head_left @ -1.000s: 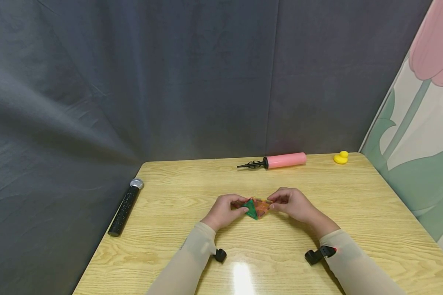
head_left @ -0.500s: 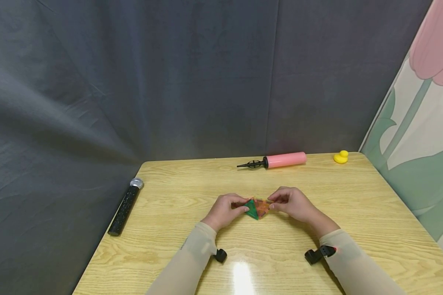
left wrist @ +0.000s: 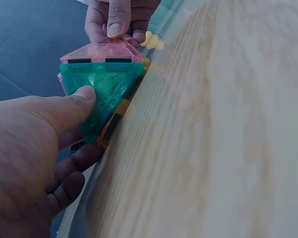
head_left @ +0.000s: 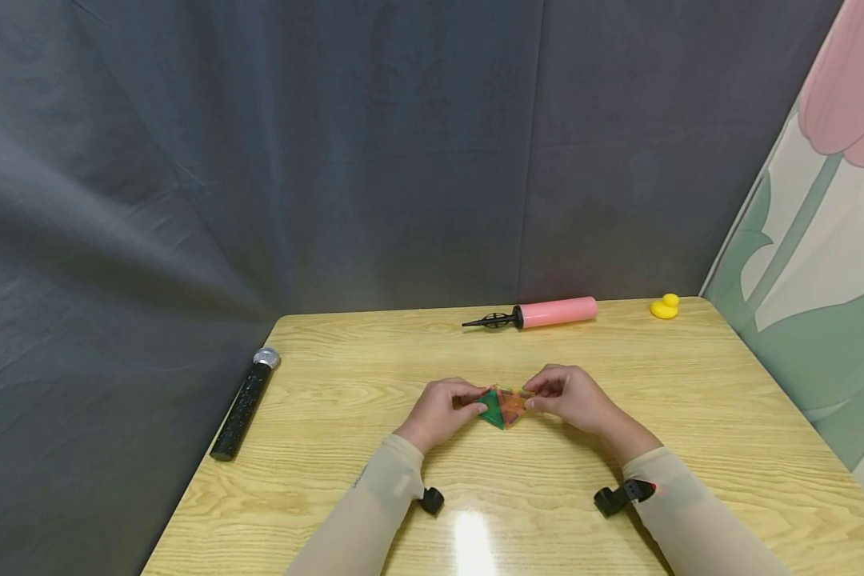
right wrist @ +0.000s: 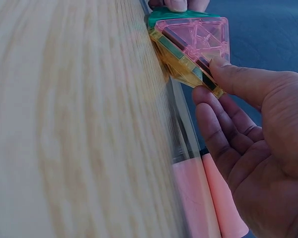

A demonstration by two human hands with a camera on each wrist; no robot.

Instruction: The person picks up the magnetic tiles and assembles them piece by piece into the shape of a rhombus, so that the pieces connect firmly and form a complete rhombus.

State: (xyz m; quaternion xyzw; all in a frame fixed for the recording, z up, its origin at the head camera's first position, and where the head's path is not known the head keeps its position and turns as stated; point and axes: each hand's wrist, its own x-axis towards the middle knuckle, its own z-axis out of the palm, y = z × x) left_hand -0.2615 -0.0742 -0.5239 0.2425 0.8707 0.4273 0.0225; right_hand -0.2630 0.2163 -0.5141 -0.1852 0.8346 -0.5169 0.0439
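Note:
Between the two hands, over the middle of the table, is a small solid of translucent triangular magnetic tiles joined edge to edge. Its green tile (head_left: 490, 410) faces the left side, where my left hand (head_left: 438, 412) pinches it, thumb on the green face and fingers behind. On the other side my right hand (head_left: 574, 402) pinches the pink tile (right wrist: 211, 34) and the yellow tile (right wrist: 178, 58) near a corner, between thumb and fingers. In the left wrist view, the thumb (left wrist: 84, 94) lies on the green face, with black magnet strips along the tile edges.
A pink hand pump (head_left: 558, 313) with a black nozzle lies at the table's back edge. Right of it sits a yellow rubber duck (head_left: 665, 307). A black microphone (head_left: 243, 408) lies along the left edge. Dark curtain (head_left: 403, 160) hangs behind the wooden table (head_left: 346, 360).
The joined tiles tilt very slightly between the fingers. Both hands otherwise keep their places and their pinch.

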